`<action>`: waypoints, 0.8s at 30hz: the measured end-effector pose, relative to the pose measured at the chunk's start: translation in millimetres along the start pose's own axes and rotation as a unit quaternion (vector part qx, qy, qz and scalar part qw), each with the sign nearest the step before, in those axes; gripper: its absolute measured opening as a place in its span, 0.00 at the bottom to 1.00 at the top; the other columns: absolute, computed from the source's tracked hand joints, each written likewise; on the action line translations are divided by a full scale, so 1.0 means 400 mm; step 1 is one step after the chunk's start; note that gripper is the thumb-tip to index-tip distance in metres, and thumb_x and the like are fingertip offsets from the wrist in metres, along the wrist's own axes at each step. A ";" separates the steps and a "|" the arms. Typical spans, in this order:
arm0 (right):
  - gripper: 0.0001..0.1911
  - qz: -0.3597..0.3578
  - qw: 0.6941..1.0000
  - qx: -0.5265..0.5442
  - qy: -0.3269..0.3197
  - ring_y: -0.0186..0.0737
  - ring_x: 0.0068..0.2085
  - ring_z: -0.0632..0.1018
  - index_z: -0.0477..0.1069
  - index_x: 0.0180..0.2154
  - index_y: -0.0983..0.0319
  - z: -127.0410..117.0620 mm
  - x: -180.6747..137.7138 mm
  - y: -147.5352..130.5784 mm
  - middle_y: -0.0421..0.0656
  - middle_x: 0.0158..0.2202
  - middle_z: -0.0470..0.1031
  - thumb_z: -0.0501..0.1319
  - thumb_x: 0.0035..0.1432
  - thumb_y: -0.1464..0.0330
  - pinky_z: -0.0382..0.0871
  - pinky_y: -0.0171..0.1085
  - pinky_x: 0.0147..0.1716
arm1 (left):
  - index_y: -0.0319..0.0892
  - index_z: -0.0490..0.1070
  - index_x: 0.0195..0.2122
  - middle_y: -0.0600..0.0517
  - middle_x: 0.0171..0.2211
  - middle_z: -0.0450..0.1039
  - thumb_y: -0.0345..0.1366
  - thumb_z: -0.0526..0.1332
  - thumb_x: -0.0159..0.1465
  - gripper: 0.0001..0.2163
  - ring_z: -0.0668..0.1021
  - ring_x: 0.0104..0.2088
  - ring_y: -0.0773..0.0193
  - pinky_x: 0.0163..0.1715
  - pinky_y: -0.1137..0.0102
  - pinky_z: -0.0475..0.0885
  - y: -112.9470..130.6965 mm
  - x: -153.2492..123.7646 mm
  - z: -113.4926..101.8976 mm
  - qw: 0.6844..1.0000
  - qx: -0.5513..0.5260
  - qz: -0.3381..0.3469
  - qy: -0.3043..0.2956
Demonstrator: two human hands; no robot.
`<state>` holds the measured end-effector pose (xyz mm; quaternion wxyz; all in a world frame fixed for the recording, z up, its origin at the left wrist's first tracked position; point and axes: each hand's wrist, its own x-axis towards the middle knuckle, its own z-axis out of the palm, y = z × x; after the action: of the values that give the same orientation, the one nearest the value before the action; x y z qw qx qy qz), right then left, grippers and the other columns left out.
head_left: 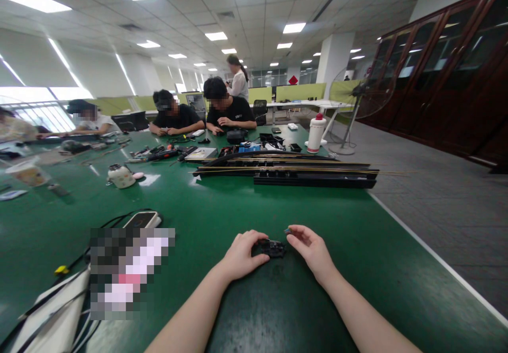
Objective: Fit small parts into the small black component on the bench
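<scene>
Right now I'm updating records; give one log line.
left hand: holding black part | right hand: pinching small piece | surface: green table

"Any words to read?"
"None legible. The black T-shirt (pixel 243 107) across the green tabletop (pixel 206 210) bears small pale lettering (pixel 238 116), too tiny to make out."
"And the white bottle (pixel 316 137)?"
"Perhaps some print on its front, but too blurred to read."
"Signs?"
"A plain-looking red diamond (pixel 292 80) in the background."
</scene>
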<state>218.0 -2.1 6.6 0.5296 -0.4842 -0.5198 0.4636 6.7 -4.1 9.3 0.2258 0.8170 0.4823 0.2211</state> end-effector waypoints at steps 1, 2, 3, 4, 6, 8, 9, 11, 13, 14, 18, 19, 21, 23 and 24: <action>0.22 0.002 1.000 0.011 0.005 0.46 0.39 0.79 0.74 0.35 0.60 0.000 0.000 -0.001 0.46 0.36 0.80 0.69 0.39 0.54 0.71 0.47 0.45 | 0.47 0.68 0.48 0.51 0.44 0.72 0.37 0.65 0.56 0.18 0.72 0.43 0.57 0.45 0.64 0.65 0.000 0.000 0.000 1.000 0.000 0.000 -0.001; 0.22 0.004 1.000 0.021 0.010 0.46 0.39 0.79 0.74 0.35 0.60 -0.001 0.000 -0.002 0.46 0.36 0.80 0.69 0.39 0.54 0.71 0.47 0.45 | 0.47 0.68 0.48 0.51 0.44 0.72 0.37 0.65 0.56 0.18 0.72 0.43 0.57 0.45 0.64 0.65 0.000 0.000 0.000 1.000 0.001 0.000 -0.001; 0.22 0.006 0.999 0.030 0.017 0.46 0.39 0.79 0.74 0.35 0.60 -0.001 0.000 -0.002 0.46 0.36 0.80 0.69 0.39 0.54 0.71 0.47 0.45 | 0.47 0.68 0.48 0.51 0.44 0.72 0.37 0.65 0.56 0.18 0.72 0.44 0.57 0.45 0.63 0.65 0.000 0.001 0.000 1.000 0.001 0.000 -0.001; 0.23 0.008 0.999 0.037 0.023 0.46 0.39 0.79 0.74 0.35 0.60 -0.002 0.000 -0.002 0.46 0.35 0.80 0.69 0.38 0.53 0.71 0.47 0.45 | 0.47 0.68 0.48 0.51 0.44 0.72 0.37 0.65 0.56 0.18 0.72 0.44 0.57 0.46 0.63 0.65 -0.001 0.001 0.001 1.000 0.000 0.001 -0.001; 0.23 0.014 0.998 0.045 0.034 0.46 0.40 0.79 0.73 0.35 0.61 -0.002 0.000 -0.003 0.46 0.36 0.80 0.69 0.38 0.53 0.70 0.47 0.46 | 0.47 0.68 0.48 0.51 0.45 0.72 0.37 0.65 0.56 0.18 0.72 0.45 0.57 0.46 0.63 0.65 -0.002 0.001 0.001 1.000 -0.002 0.003 0.001; 0.24 0.021 0.998 0.052 0.042 0.46 0.40 0.78 0.73 0.35 0.61 -0.003 0.000 -0.003 0.47 0.36 0.79 0.69 0.38 0.53 0.70 0.47 0.47 | 0.47 0.68 0.49 0.51 0.45 0.72 0.36 0.65 0.56 0.19 0.72 0.45 0.57 0.46 0.63 0.65 -0.004 0.000 0.001 1.000 -0.005 0.005 0.002; 0.24 0.024 0.997 0.057 0.046 0.45 0.41 0.78 0.73 0.35 0.61 -0.003 0.000 -0.003 0.47 0.37 0.79 0.69 0.38 0.54 0.69 0.47 0.47 | 0.47 0.68 0.49 0.51 0.45 0.72 0.36 0.65 0.56 0.19 0.72 0.45 0.57 0.46 0.63 0.65 -0.004 0.000 0.001 1.000 -0.005 0.006 0.002; 0.24 0.025 0.996 0.069 0.057 0.45 0.41 0.78 0.73 0.35 0.61 -0.004 0.001 -0.002 0.46 0.37 0.79 0.70 0.38 0.54 0.69 0.47 0.47 | 0.47 0.68 0.48 0.51 0.44 0.72 0.36 0.65 0.56 0.19 0.72 0.44 0.57 0.46 0.63 0.65 -0.003 0.000 0.001 1.000 -0.005 0.007 0.003; 0.24 0.025 0.994 0.081 0.067 0.46 0.40 0.78 0.73 0.35 0.61 -0.004 0.002 -0.001 0.46 0.37 0.79 0.70 0.38 0.54 0.69 0.48 0.47 | 0.47 0.68 0.48 0.51 0.44 0.72 0.37 0.65 0.56 0.18 0.73 0.44 0.57 0.46 0.63 0.65 -0.003 0.000 0.001 1.000 -0.004 0.006 0.004; 0.24 0.025 0.994 0.085 0.071 0.46 0.40 0.78 0.73 0.35 0.61 -0.004 0.003 0.001 0.46 0.37 0.79 0.70 0.38 0.54 0.69 0.48 0.47 | 0.46 0.68 0.48 0.51 0.44 0.72 0.37 0.65 0.56 0.18 0.73 0.44 0.57 0.46 0.63 0.65 -0.002 0.000 0.001 1.000 -0.003 0.005 0.003; 0.22 0.031 0.992 0.101 0.074 0.45 0.41 0.77 0.73 0.36 0.60 -0.007 0.006 0.010 0.46 0.38 0.78 0.69 0.40 0.55 0.70 0.46 0.45 | 0.46 0.68 0.48 0.51 0.44 0.72 0.37 0.65 0.56 0.18 0.73 0.44 0.57 0.46 0.63 0.65 -0.004 0.000 0.003 1.000 -0.002 0.007 0.004; 0.22 0.032 0.991 0.107 0.076 0.45 0.41 0.77 0.73 0.36 0.60 -0.008 0.006 0.012 0.46 0.38 0.78 0.69 0.41 0.55 0.70 0.45 0.45 | 0.47 0.68 0.48 0.51 0.44 0.72 0.37 0.65 0.56 0.18 0.73 0.44 0.57 0.46 0.63 0.65 -0.005 0.000 0.004 1.000 -0.001 0.007 0.005; 0.21 0.036 0.988 0.123 0.080 0.45 0.41 0.77 0.72 0.36 0.60 -0.010 0.008 0.017 0.45 0.37 0.78 0.68 0.41 0.56 0.70 0.44 0.44 | 0.47 0.68 0.48 0.52 0.44 0.72 0.37 0.65 0.56 0.19 0.73 0.44 0.57 0.47 0.63 0.65 -0.008 -0.001 0.005 1.000 0.001 0.007 0.006; 0.20 0.042 0.985 0.142 0.084 0.44 0.41 0.77 0.72 0.36 0.60 -0.011 0.009 0.020 0.45 0.37 0.78 0.69 0.41 0.57 0.70 0.44 0.44 | 0.47 0.67 0.49 0.52 0.44 0.72 0.37 0.65 0.56 0.19 0.73 0.44 0.57 0.47 0.63 0.65 -0.010 -0.002 0.006 1.000 0.001 0.008 0.006; 0.20 0.045 0.984 0.151 0.086 0.44 0.40 0.77 0.72 0.36 0.60 -0.011 0.010 0.020 0.44 0.37 0.77 0.69 0.41 0.57 0.70 0.44 0.44 | 0.47 0.67 0.49 0.51 0.44 0.72 0.37 0.65 0.56 0.19 0.73 0.44 0.57 0.47 0.63 0.65 -0.010 -0.002 0.006 1.000 0.001 0.008 0.006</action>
<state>222.6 2.6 -1.0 0.6178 -0.4599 -0.3742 0.5165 5.0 -3.4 5.1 0.2207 0.8197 0.4772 0.2274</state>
